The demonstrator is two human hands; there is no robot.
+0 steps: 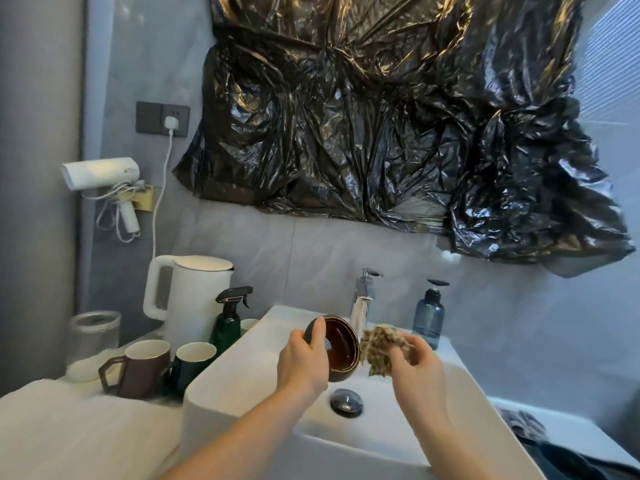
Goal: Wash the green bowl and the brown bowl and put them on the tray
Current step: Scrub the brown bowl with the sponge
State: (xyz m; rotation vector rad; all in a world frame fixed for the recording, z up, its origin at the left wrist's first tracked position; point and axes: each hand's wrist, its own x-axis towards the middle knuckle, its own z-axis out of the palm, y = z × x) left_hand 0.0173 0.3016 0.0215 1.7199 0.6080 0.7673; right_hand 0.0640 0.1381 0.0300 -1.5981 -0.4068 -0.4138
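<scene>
L hand (304,358) grips brown bowl (341,348) rim over sink (242,368), R hand (414,358) clutches cloth (379,348) beside.

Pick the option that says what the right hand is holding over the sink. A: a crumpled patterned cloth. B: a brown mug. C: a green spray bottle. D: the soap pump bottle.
A: the right hand grips a crumpled patterned cloth beside the brown bowl, which the left hand holds.

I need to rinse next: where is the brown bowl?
In the head view, the brown bowl is tilted over the sink, gripped by the left hand, just below the tap.
</scene>
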